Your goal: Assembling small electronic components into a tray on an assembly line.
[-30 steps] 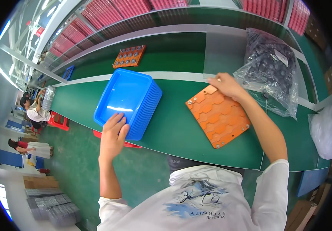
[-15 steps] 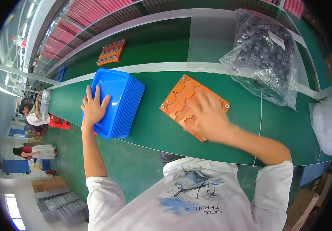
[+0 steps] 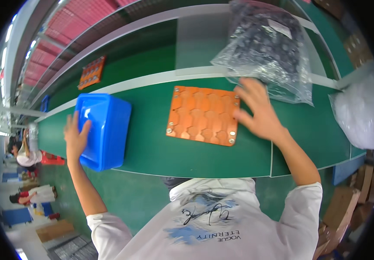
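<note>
Head view: a flat orange rectangular plate (image 3: 204, 115) with shaped shallow recesses and metal screws near its corners lies on a green worktop (image 3: 165, 158), within reach of the person. The two hands are well apart, one on each side of the plate. The right hand (image 3: 259, 113) is at the plate's right edge, its fingers spread and slightly blurred; whether the fingertips touch the edge cannot be told. The left hand (image 3: 76, 139), well to the left of the plate, has its fingers splayed at the left rim of a stack of glossy blue rectangular plastic trays (image 3: 107, 128); how firmly it presses there cannot be told.

Beyond the plate and to its right sits a clear plastic bag full of small dark parts (image 3: 268, 47). Far to the plate's left, past a pale metal rail (image 3: 152, 79), rests a smaller orange block holding rows of round parts (image 3: 92, 73). A whitish translucent plastic bag (image 3: 358, 115) stands well to the right of the plate, above brown cardboard boxes (image 3: 343, 201).
</note>
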The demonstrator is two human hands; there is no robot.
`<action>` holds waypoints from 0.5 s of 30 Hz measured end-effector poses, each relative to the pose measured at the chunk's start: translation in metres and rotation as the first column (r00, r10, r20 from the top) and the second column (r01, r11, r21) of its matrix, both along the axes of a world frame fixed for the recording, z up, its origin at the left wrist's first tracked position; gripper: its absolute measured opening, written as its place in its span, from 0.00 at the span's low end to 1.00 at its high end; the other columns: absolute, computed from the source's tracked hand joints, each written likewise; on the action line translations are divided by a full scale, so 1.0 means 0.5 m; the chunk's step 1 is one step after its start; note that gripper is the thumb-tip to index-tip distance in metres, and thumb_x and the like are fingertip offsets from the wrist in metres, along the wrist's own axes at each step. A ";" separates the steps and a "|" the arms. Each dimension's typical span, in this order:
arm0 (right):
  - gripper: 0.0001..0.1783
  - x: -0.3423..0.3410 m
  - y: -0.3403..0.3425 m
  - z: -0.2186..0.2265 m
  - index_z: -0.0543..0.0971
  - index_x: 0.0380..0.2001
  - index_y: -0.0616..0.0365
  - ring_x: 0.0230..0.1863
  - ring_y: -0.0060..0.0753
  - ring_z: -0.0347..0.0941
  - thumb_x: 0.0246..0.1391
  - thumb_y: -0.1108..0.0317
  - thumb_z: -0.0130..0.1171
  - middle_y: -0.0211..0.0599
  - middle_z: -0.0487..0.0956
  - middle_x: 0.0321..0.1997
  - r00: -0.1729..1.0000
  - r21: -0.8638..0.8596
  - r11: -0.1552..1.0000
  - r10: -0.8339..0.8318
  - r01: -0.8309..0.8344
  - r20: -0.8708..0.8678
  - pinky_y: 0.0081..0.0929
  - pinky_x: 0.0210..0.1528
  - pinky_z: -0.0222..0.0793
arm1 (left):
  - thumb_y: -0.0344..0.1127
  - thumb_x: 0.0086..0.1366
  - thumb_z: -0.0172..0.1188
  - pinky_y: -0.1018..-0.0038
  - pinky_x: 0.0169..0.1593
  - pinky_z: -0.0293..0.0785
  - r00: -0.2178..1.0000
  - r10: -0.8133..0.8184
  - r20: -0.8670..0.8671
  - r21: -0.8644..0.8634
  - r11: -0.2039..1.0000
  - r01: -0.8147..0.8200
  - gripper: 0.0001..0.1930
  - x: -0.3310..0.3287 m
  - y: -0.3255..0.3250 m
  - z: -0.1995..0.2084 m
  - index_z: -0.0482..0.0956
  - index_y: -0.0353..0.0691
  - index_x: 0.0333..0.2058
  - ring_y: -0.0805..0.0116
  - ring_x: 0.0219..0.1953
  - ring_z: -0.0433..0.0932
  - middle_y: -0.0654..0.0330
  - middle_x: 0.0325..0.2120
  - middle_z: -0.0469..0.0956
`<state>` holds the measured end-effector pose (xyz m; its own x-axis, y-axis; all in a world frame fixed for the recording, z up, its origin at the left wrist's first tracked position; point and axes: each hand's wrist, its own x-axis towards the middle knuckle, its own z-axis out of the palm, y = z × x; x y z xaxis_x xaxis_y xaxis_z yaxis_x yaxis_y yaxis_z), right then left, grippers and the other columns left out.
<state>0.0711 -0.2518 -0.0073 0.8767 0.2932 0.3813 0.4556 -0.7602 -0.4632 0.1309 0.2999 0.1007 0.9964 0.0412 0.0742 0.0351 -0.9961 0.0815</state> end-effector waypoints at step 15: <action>0.48 0.270 -0.141 -0.051 0.64 0.71 0.45 0.69 0.59 0.61 0.54 0.31 0.58 0.57 0.54 0.75 0.685 -0.405 0.577 -0.700 0.709 0.202 0.69 0.63 0.57 | 0.47 0.61 0.68 0.52 0.70 0.57 0.763 -0.627 0.158 -0.178 0.742 0.647 0.35 -0.041 -0.593 -0.223 0.71 0.33 0.62 0.35 0.70 0.56 0.29 0.68 0.52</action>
<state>0.2062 -0.3223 -0.0329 0.8721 -0.2838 0.3987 -0.3040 -0.9526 -0.0129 0.1103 0.0033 -0.0108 0.7862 -0.5766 0.2224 -0.6179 -0.7412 0.2624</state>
